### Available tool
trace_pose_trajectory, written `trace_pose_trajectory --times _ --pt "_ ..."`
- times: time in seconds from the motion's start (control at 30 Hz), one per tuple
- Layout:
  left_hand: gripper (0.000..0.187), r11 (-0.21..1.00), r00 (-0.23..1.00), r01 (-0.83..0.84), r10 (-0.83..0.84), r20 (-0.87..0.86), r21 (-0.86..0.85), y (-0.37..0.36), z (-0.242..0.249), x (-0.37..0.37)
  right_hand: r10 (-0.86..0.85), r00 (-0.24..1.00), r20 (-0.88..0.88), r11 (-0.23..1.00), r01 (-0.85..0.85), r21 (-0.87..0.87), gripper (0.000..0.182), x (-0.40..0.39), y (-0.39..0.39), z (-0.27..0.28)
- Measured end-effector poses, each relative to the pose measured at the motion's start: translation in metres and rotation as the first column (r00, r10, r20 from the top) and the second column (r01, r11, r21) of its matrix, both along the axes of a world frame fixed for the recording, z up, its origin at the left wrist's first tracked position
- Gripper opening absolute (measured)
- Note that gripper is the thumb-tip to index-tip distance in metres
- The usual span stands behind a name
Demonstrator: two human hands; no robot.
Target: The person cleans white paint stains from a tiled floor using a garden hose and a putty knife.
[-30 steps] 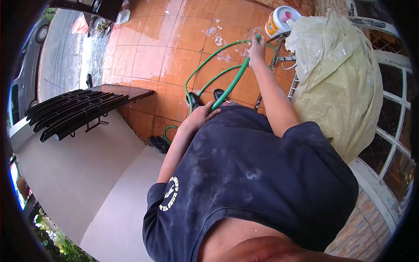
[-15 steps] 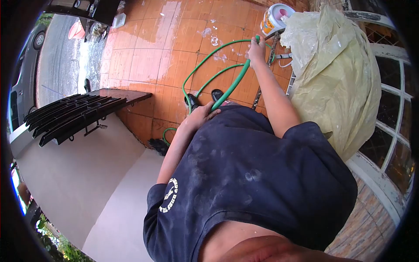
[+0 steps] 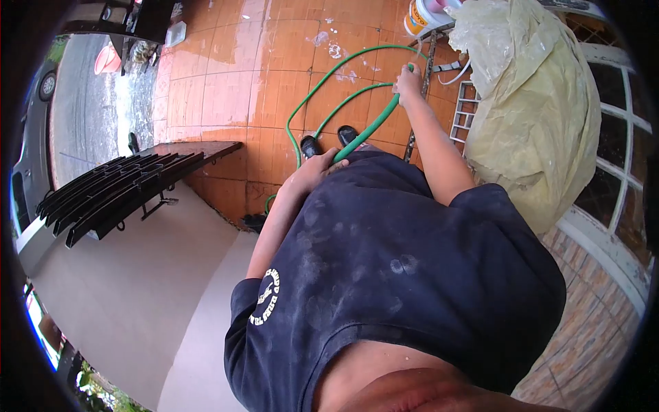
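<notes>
A green garden hose [image 3: 364, 134] is held in both hands above a wet, orange-tiled floor [image 3: 220, 89]. The right hand [image 3: 410, 84] is stretched forward and its grip is closed around the hose near the far end, close to a ladder [image 3: 465, 110] half covered by a yellowish plastic sheet [image 3: 542, 117]. The left hand [image 3: 312, 175] is kept close to the body, beside the dark shirt [image 3: 391, 275]; its grip is curled over the hose, though how tightly the fingers are wrapped cannot be told from this angle. Between the two hands the hose runs nearly straight. Beyond the right hand it is looped out across the tiles and brought back past the black shoes [image 3: 328, 141], with a further bit seen at the edge of the step below.

The step in hand is judged to be the handling of the hose along its length, with the outlet end directed toward the floor by the ladder; the nozzle itself is hidden by the right hand, and no stream can be made out. A white bucket [image 3: 425, 14] stands at the top edge of the tiles. For the next move, slack would need to be fed from the left hand while the loops are kept clear of the shoes and the ladder's feet, and footing on the wet tiles would need care.
</notes>
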State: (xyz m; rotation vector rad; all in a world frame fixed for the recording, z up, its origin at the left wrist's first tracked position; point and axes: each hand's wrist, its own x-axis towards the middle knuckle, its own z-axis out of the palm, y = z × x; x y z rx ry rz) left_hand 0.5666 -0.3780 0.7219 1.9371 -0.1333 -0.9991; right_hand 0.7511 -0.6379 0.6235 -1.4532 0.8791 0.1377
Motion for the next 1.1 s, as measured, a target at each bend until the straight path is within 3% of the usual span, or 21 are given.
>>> trace_pose_trajectory --times 0.3,0.57,0.7,0.77,0.87,1.1 --pt "0.051 0.994 0.998 0.057 -0.053 0.04 -0.096 0.058 -0.014 -0.014 -0.061 0.998 0.004 0.998 0.062 -0.012 0.022 -0.025 0.048 0.006" --pt "0.051 0.984 0.992 0.119 -0.114 0.046 -0.129 0.094 -0.019 -0.018 -0.066 0.996 0.06 0.988 0.074 -0.134 0.025 -0.042 0.074 0.011" --pt "0.052 0.988 0.996 0.084 -0.082 0.015 -0.129 0.104 -0.013 -0.017 -0.055 0.996 0.068 0.986 0.065 -0.154 0.027 -0.048 0.079 0.016" --pt "0.055 0.99 0.997 0.075 -0.074 0.013 -0.12 0.107 -0.012 -0.015 -0.051 0.996 0.07 0.963 0.068 -0.263 0.03 -0.048 0.08 0.017" --pt "0.057 0.99 0.997 0.078 -0.076 0.018 -0.115 0.11 -0.01 -0.012 -0.134 0.982 0.132 0.957 0.163 -0.241 0.023 -0.049 0.082 0.021" --pt "0.058 0.982 0.993 0.118 -0.115 0.023 -0.149 0.111 -0.02 -0.007 -0.157 0.975 0.154 0.933 0.198 -0.301 0.026 -0.064 0.071 0.03"
